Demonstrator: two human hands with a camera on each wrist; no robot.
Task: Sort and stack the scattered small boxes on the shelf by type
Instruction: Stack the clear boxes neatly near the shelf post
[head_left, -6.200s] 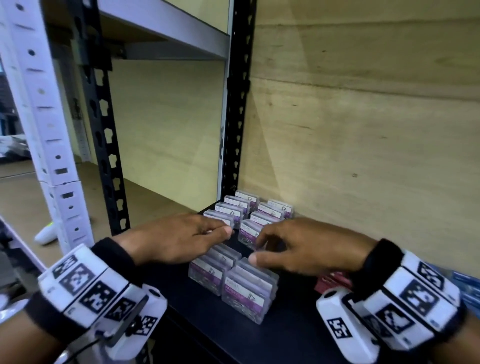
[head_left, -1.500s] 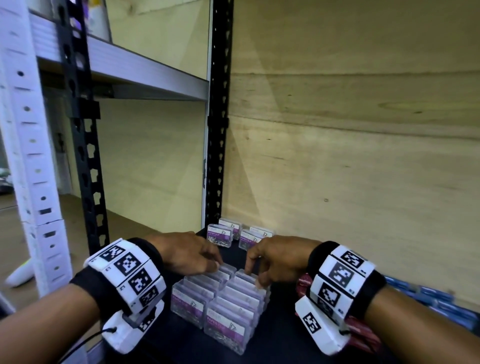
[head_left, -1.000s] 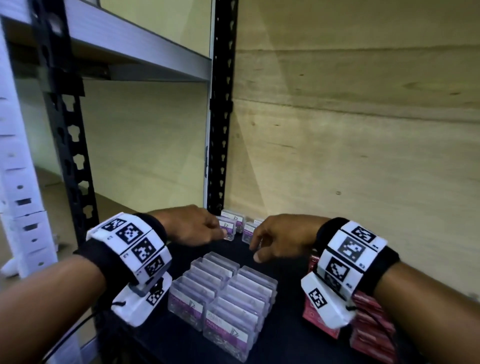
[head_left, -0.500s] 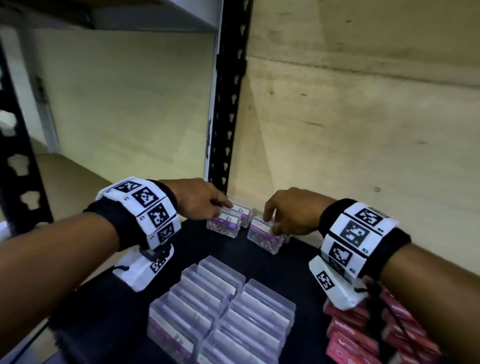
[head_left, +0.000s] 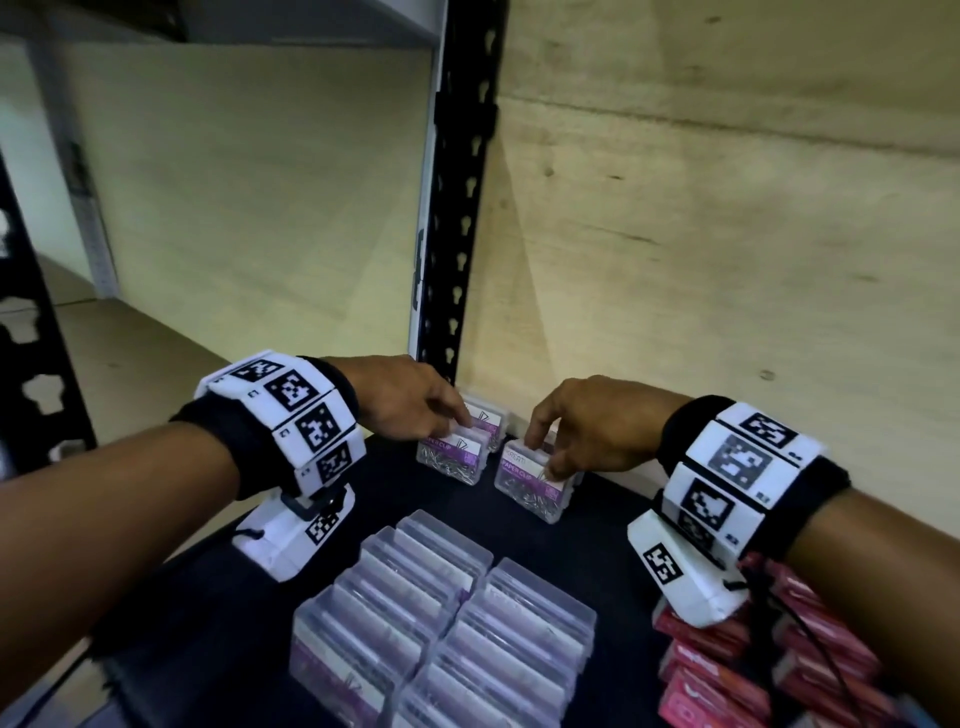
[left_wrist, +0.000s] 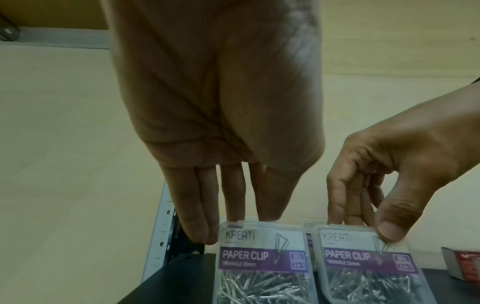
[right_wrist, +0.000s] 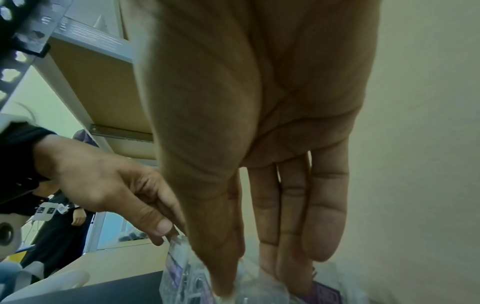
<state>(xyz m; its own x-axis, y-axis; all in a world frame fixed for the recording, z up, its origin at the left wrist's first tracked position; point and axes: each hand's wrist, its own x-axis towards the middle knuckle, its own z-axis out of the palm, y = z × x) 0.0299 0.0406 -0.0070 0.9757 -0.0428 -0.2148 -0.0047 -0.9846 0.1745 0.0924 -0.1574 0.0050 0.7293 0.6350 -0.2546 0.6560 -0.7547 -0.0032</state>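
Pinching one clear plastic paper-clip box (head_left: 532, 486) each, the left hand (head_left: 410, 397) and right hand (head_left: 592, 431) work at the black shelf (head_left: 519, 535) back. Two neat rows of matching boxes (head_left: 441, 618) look sorted; these last few remain.

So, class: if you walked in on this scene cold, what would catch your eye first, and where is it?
First, the two hands at the back of the black shelf: the left hand and right hand each pinch a clear paper clip box, the left box beside the right box. Nearer the front stand two tidy rows of matching boxes, with red boxes to their right.
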